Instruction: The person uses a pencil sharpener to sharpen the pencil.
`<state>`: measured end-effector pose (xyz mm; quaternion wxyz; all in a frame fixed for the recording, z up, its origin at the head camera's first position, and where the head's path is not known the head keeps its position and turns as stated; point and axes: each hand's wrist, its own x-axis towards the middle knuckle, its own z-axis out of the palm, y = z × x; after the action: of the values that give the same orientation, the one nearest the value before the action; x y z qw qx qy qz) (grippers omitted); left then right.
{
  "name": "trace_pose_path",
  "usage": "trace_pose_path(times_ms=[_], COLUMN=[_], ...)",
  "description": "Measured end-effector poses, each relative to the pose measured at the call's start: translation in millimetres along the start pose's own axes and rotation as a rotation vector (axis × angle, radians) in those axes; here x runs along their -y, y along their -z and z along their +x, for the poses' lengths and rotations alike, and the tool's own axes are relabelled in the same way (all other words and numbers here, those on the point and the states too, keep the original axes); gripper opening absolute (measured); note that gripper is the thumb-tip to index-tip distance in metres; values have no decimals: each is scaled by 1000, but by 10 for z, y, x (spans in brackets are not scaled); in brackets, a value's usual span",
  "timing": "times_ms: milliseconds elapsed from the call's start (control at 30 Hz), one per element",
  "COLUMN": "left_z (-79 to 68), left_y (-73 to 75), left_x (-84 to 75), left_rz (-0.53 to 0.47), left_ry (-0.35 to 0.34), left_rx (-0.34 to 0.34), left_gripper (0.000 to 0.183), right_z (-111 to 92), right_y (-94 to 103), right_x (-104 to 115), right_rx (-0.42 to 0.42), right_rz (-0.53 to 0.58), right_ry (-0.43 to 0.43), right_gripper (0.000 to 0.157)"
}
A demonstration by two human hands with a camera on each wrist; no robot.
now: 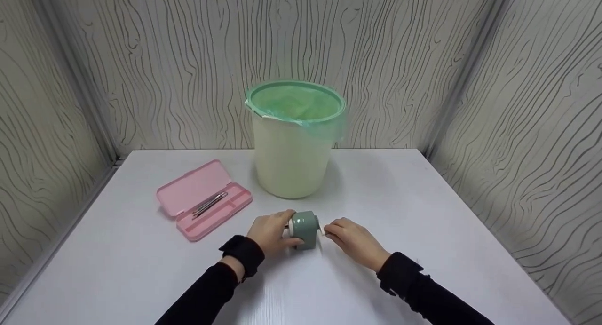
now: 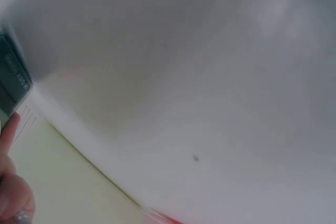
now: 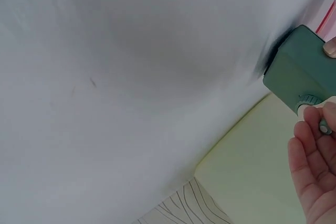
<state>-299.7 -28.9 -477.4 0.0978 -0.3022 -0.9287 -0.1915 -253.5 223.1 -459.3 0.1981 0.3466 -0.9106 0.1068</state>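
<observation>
Your left hand [image 1: 270, 233] grips the green sharpener [image 1: 306, 227], fingers bent round its body, near the middle of the table [image 1: 400, 198]. Your right hand [image 1: 355, 242] has its fingertips closed in a pinch on the crank [image 3: 325, 127] at the sharpener's right end. Beyond it stands the bin [image 1: 291, 158]; to the left, the pink case [image 1: 194, 186] lies open, pens [image 1: 210, 205] inside.

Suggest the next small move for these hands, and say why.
I would probably turn the crank knob a little with the right hand, which pinches it, while the left hand grips the green sharpener and should keep it steady.
</observation>
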Motion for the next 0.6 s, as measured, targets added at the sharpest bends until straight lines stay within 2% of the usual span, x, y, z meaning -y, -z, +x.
trace_pose_path(times_ms=[267,500,600], left_z=[9,31,38], left_y=[1,0,20], left_x=[40,13,-6], left_rz=[-27,-141,-160], left_ry=[16,107,118], left_rx=[-8,34,55], left_gripper=[66,68,72], right_z=[29,32,22], right_y=[-13,-15,-27], right_x=[30,35,35], right_rx=[28,39,43], right_rz=[8,7,0], right_ry=[2,0,3], right_gripper=[6,5,4])
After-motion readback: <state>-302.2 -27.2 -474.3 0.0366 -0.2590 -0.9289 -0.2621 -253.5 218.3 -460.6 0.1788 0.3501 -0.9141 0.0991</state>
